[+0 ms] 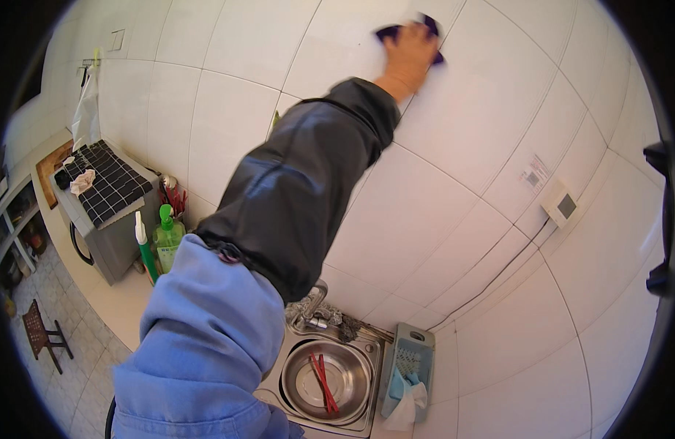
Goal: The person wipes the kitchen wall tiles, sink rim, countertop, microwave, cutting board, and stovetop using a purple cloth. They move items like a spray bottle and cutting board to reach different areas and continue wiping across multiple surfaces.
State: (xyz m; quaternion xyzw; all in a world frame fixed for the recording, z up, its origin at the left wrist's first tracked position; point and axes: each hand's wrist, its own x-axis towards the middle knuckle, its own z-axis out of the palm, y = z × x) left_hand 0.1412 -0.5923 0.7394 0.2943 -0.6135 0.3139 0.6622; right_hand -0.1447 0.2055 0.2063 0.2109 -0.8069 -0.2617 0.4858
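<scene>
My left hand (409, 60) is raised high against the white tiled wall (425, 212). Under its bent fingers is a dark purple cloth (430, 26), bunched up and pressed to the tiles, with its corners sticking out on both sides. The hand is slightly blurred. A black shiny sleeve cover (297, 168) wraps the forearm, above a blue sleeve (205, 329). My right hand is out of the picture.
Below stands a sink with a steel basin (326, 380) holding red chopsticks or tongs (323, 384), beside a faucet (315, 300). A grey-blue caddy (410, 366), wall-mounted white box (560, 205), green pump bottle (168, 234) and cloth-topped grey appliance (107, 241) surround it.
</scene>
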